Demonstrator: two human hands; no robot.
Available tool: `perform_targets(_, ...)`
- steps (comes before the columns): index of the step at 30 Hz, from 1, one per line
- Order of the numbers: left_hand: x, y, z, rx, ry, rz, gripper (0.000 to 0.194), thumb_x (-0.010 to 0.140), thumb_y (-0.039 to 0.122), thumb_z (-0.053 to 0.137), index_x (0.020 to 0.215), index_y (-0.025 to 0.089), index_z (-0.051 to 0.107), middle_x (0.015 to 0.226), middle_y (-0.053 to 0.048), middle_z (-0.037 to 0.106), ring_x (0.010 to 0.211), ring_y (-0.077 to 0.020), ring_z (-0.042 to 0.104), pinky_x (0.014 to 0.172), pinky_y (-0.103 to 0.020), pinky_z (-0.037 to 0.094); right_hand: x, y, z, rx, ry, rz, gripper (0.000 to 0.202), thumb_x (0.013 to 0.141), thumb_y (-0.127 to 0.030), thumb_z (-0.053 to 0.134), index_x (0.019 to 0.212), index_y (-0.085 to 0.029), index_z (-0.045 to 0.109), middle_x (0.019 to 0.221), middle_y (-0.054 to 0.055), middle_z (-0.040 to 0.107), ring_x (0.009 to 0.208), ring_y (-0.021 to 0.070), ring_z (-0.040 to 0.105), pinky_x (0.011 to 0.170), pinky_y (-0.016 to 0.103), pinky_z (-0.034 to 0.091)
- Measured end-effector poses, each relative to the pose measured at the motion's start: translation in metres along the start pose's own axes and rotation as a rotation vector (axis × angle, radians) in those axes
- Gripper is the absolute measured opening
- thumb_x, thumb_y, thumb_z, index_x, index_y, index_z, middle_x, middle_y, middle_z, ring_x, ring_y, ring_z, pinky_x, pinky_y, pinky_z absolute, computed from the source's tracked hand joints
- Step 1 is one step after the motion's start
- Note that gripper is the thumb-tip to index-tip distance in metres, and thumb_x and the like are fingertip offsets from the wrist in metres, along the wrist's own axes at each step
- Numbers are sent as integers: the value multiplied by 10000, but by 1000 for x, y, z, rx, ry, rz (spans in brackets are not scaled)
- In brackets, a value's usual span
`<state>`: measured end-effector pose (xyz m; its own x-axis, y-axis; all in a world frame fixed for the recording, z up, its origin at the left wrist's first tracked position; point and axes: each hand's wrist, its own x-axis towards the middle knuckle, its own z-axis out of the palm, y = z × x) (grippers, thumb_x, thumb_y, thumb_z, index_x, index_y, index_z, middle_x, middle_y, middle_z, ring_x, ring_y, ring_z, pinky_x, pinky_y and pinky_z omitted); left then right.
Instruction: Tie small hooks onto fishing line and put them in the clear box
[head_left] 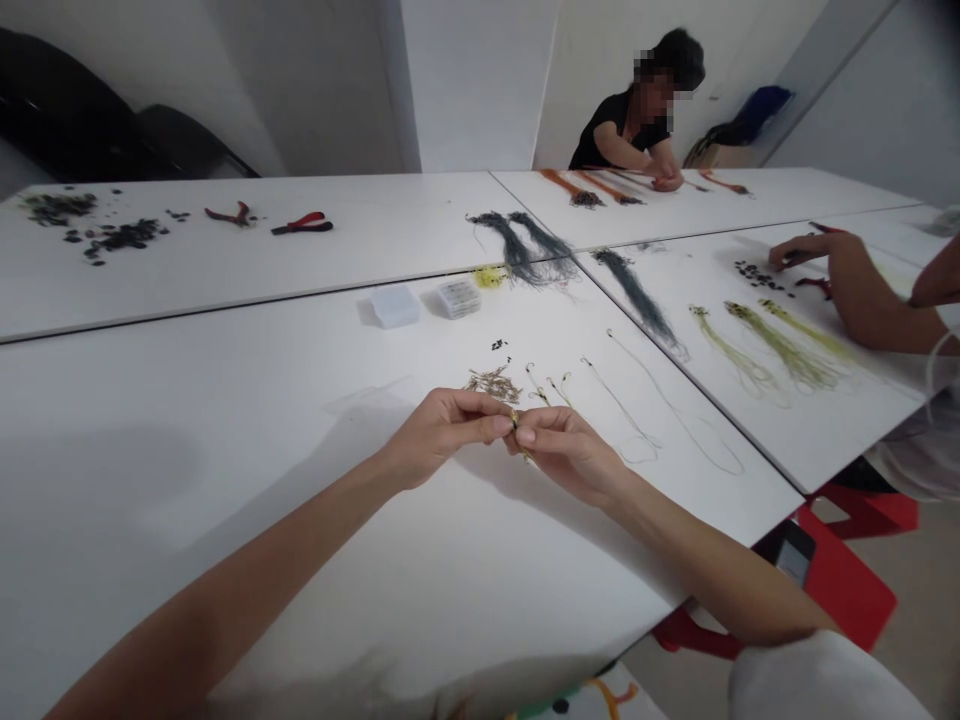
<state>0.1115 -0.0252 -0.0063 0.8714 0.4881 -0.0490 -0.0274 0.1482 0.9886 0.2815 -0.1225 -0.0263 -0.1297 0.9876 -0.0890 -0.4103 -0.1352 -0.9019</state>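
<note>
My left hand and my right hand meet over the table, fingers pinched together. Between their fingertips is a small yellow-and-black piece, partly covered by the fingers; its exact kind is too small to make out. Just beyond the hands lies a pile of thin gold-brown pieces. Tiny black bits are scattered behind that pile. To the right, thin cords with dark hook-shaped ends are laid out on the white table, some partly hidden behind my right hand.
Two small plastic boxes and yellow bits stand farther back. Dark cord bundles and yellow-green bundles lie rightward, near a co-worker's arm. Red-handled pliers rest at back left. Another person sits at the far side.
</note>
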Motion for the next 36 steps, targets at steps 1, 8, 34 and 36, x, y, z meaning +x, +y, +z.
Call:
perform_targets(1,0,0,-1,-6,-8,-2,121,848,262,696,842,149,740,775,-51,696,761,-142,600,727,-281,426,0,0,0,2,-1,0,114,749,-307,755,678,-222,727,704,24,591,836,192,498,784,343,343)
perform_targets(8,0,4,-7,14,-56,-38,145,830,283,711,863,143,727,797,-63,700,789,-163,615,732,-294,441,0,0,0,-17,-15,6,130,755,-313,751,669,-221,717,716,17,580,814,181,494,803,343,342)
perform_targets(34,-10,12,-20,82,173,-58,91,756,231,692,769,150,731,703,-26,637,666,-121,514,679,-282,422,28,-10,5,-75,-140,-10,48,760,-189,740,713,-187,744,716,6,626,775,140,521,776,309,352)
perform_targets(36,-13,17,-23,154,175,-62,83,767,220,676,767,157,730,702,-20,632,669,-118,505,671,-274,413,32,-12,7,-92,-171,-4,47,754,-177,742,708,-183,746,709,8,627,778,143,525,788,312,359)
